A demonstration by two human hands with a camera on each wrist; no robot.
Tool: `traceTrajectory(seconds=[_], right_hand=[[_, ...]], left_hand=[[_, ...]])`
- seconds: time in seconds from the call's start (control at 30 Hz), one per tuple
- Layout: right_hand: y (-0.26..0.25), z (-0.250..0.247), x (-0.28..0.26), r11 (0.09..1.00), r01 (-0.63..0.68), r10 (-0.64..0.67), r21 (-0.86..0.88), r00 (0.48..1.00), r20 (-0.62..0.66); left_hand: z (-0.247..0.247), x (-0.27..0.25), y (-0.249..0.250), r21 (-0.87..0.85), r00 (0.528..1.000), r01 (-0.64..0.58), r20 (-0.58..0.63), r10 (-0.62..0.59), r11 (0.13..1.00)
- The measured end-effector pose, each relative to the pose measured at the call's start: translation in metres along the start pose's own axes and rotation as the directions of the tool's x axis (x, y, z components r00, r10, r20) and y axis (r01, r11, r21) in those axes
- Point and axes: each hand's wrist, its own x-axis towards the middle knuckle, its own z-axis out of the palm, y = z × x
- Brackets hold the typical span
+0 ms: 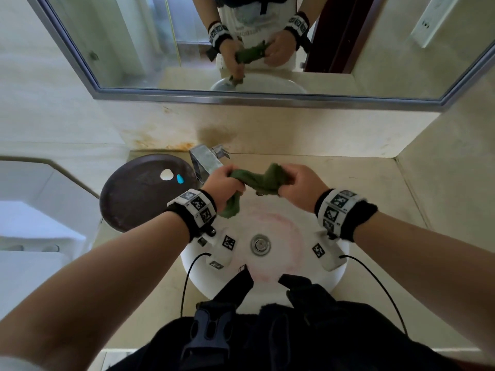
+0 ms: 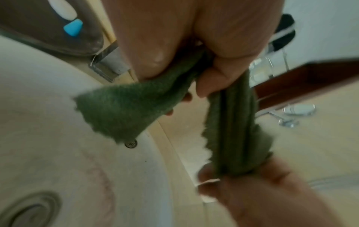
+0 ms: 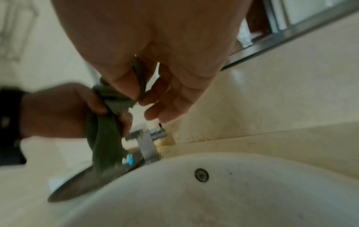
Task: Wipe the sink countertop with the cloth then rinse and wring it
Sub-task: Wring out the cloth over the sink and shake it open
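A green cloth (image 1: 257, 179) is stretched and twisted between both hands above the white sink basin (image 1: 281, 228). My left hand (image 1: 223, 183) grips its left part, and a loose corner (image 1: 231, 207) hangs below that fist. My right hand (image 1: 297, 183) holds the other end. In the left wrist view the cloth (image 2: 231, 122) runs as a bunched rope from my left hand (image 2: 211, 78) to my right hand (image 2: 242, 184). In the right wrist view my right hand (image 3: 139, 93) pinches the cloth (image 3: 108, 127) between thumb and fingers, and my left hand (image 3: 64, 110) is wrapped round it.
A metal tap (image 1: 206, 160) stands behind the basin, just left of the hands. A dark round tray (image 1: 134, 202) with a white and a blue item sits on the beige countertop (image 1: 375, 188) at the left. The drain (image 1: 260, 245) lies below the hands. A mirror (image 1: 241, 36) hangs above.
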Motion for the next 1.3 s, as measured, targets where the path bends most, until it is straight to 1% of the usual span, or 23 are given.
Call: traceTrajectory(seconds=[0.07,0.13,0.17,0.23,0.27,0.33,0.4,0.5,0.53,0.6,0.67,0.7,0.77,0.83,0.9,0.97,1.03,1.07,1.1,1.13,1.2,1.27,1.3], right_hand=[[0.005,0.008,-0.004,0.955,0.043,-0.006,-0.293,0.992,0.126],[0.005,0.013,-0.006,0.9,0.05,0.03,-0.433,0.984,0.176],[0.006,0.014,-0.005,0.897,0.03,0.053,-0.44,0.983,0.176],[0.008,0.014,-0.003,0.96,-0.051,0.106,-0.275,0.976,0.19],[0.007,0.014,-0.003,0.987,-0.114,0.135,-0.111,0.97,0.204],[0.008,0.013,-0.001,0.963,-0.215,0.187,0.163,0.968,0.17],[0.007,0.011,0.003,0.928,-0.253,0.223,0.272,0.965,0.139],[-0.005,0.018,0.006,0.894,-0.253,0.16,0.37,0.951,0.264],[-0.011,0.022,0.003,0.865,-0.262,0.133,0.428,0.942,0.307],[-0.01,0.034,0.004,0.739,-0.364,0.129,0.567,0.902,0.411],[-0.005,0.04,0.003,0.635,-0.474,0.108,0.61,0.837,0.537],[-0.002,0.039,0.002,0.641,-0.513,0.121,0.571,0.802,0.584],[-0.002,0.035,0.001,0.719,-0.536,0.168,0.442,0.752,0.638],[-0.003,0.031,0.001,0.796,-0.51,0.187,0.326,0.719,0.67],[-0.006,0.027,0.002,0.83,-0.502,0.243,0.241,0.716,0.654],[-0.009,0.025,0.002,0.84,-0.501,0.268,0.209,0.717,0.643],[-0.014,0.024,0.001,0.845,-0.495,0.245,0.205,0.697,0.674],[-0.017,0.025,0.001,0.842,-0.495,0.226,0.212,0.681,0.696],[-0.02,0.027,0.001,0.839,-0.499,0.212,0.218,0.668,0.713],[-0.022,0.029,0.001,0.838,-0.501,0.207,0.217,0.659,0.723],[-0.026,0.034,0.001,0.869,-0.472,0.234,0.149,0.656,0.717],[-0.028,0.039,0.002,0.923,-0.383,0.303,-0.023,0.692,0.655],[-0.028,0.041,0.004,0.934,-0.332,0.338,-0.129,0.714,0.613]], left_hand=[[0.001,-0.006,0.006,-0.267,0.996,0.068,0.074,-0.05,0.961],[0.006,-0.012,0.009,-0.501,0.986,0.125,0.156,-0.053,0.856],[0.008,-0.012,0.01,-0.576,0.985,0.138,0.166,-0.05,0.806],[0.009,-0.012,0.011,-0.644,0.99,0.129,0.13,-0.058,0.754],[0.008,-0.011,0.012,-0.643,0.992,0.118,0.112,-0.059,0.757],[0.004,-0.011,0.013,-0.585,0.993,0.098,0.109,-0.041,0.805],[0.003,-0.015,0.015,-0.505,0.987,0.085,0.162,-0.003,0.859],[0.009,-0.024,0.022,-0.42,0.955,0.096,0.296,0.036,0.903],[0.013,-0.027,0.025,-0.404,0.941,0.098,0.335,0.047,0.91],[0.018,-0.031,0.028,-0.373,0.929,0.088,0.365,0.059,0.924],[0.016,-0.031,0.029,-0.326,0.936,0.055,0.346,0.065,0.944],[0.014,-0.029,0.028,-0.267,0.943,0.009,0.324,0.081,0.964],[0.006,-0.025,0.025,-0.028,0.948,-0.179,0.264,0.18,0.983],[-0.004,-0.025,0.02,0.223,0.911,-0.383,0.252,0.327,0.896],[-0.014,-0.027,0.014,0.372,0.834,-0.551,0.284,0.473,0.747],[-0.018,-0.033,0.006,0.534,0.709,-0.693,0.384,0.591,0.485],[-0.015,-0.037,-0.006,0.661,0.599,-0.734,0.523,0.607,0.155],[-0.012,-0.036,-0.012,0.684,0.56,-0.729,0.571,0.601,0.03],[-0.009,-0.035,-0.017,0.694,0.542,-0.719,0.588,0.6,-0.03],[-0.006,-0.032,-0.02,0.705,0.547,-0.708,0.58,0.604,-0.036],[-0.002,-0.029,-0.023,0.736,0.597,-0.677,0.541,0.592,0.012],[0.001,-0.03,-0.022,0.77,0.651,-0.638,0.526,0.547,0.02],[0.003,-0.03,-0.02,0.796,0.692,-0.605,0.517,0.504,0.013]])
